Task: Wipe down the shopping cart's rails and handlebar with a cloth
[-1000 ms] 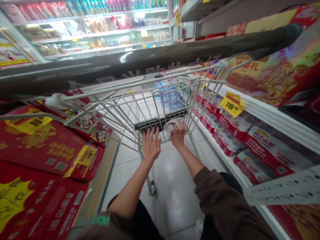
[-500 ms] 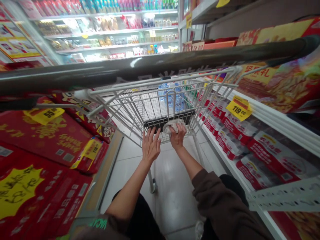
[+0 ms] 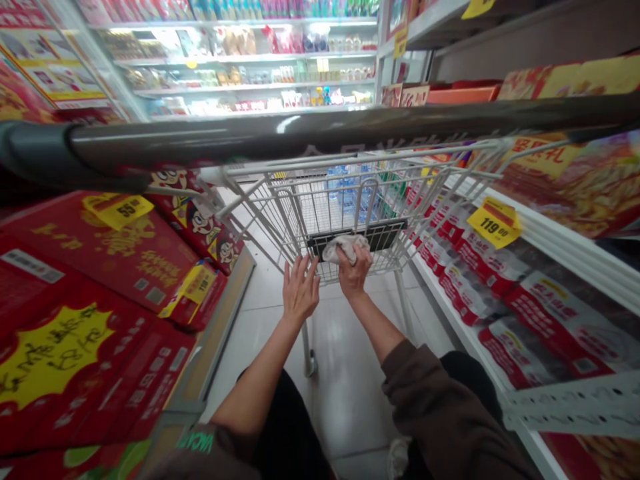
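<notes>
My right hand [image 3: 354, 272] is closed around a bunched whitish cloth [image 3: 334, 248]. It presses the cloth against the black strip [image 3: 391, 236] on the near end of a wire shopping cart [image 3: 345, 195]. Left of it, my left hand [image 3: 301, 288] has its fingers stretched out, with the tips at the cart's lower wire edge; whether they touch the wires I cannot tell. Nothing is in that hand. The cart's dark handlebar [image 3: 225, 137] crosses the view above both hands.
Red gift boxes [image 3: 115, 253] with yellow price tags stand close on the left. To the right, a white shelf [image 3: 565, 260] holds red-and-white packs [image 3: 543, 313]. Blue-tinted bottles [image 3: 350, 187] show through the cart's wires. A lit shelf unit [image 3: 240, 60] stands at the back.
The cart and shelves sit further right in the view. My right hand and the cloth have shifted left along the black strip, closer to my left hand. My left hand stays outstretched.
</notes>
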A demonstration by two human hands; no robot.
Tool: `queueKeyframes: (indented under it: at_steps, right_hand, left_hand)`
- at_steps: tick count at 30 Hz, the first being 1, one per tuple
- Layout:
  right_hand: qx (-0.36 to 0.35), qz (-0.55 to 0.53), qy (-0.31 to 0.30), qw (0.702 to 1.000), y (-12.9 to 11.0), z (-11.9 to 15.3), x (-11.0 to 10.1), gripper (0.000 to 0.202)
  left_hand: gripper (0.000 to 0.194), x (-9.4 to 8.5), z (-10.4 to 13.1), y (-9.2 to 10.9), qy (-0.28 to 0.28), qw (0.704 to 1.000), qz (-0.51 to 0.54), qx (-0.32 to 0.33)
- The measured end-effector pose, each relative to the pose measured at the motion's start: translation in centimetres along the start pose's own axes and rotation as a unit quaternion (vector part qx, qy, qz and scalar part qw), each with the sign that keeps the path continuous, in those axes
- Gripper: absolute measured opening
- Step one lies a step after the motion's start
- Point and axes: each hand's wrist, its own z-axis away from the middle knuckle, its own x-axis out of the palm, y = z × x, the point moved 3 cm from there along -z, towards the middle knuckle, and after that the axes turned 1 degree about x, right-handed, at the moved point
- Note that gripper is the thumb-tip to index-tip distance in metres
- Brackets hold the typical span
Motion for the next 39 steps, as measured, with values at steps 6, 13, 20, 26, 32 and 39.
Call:
queueKeyframes:
  at_steps: [6, 13, 20, 26, 32, 39]
  right_hand:
    - [-0.028, -0.077, -0.094, 0.992, -1.0, 3.2, -1.0, 0.031]
    - [-0.06, -0.088, -0.049, 0.993, -5.5, -2.0, 1.3, 0.03]
    - [-0.072, -0.076, -0.197, 0.975, -6.3, 5.1, 0.6, 0.035]
    - [-0.098, -0.076, -0.088, 0.988, -9.9, -1.5, 1.5, 0.031]
    - [-0.124, -0.052, -0.093, 0.987, -10.6, 1.7, 1.6, 0.035]
    - [-0.072, -0.074, -0.055, 0.993, -11.7, -3.1, 1.4, 0.033]
  left_hand:
    - [0.059, -1.2, 1.3, -2.8, -0.008, 1.0, -0.018, -0.024]
    - [0.057, -3.3, 1.0, -3.9, 0.037, 0.999, -0.014, -0.016]
    - [0.05, -5.1, 2.3, -5.6, 0.079, 0.996, 0.019, -0.029]
    - [0.049, -6.2, 0.6, -6.0, 0.116, 0.989, 0.061, -0.062]
    - [0.048, -6.5, 0.3, -6.4, 0.102, 0.985, 0.112, -0.082]
    - [0.045, -7.6, -0.2, -7.9, 0.093, 0.987, 0.101, -0.087]
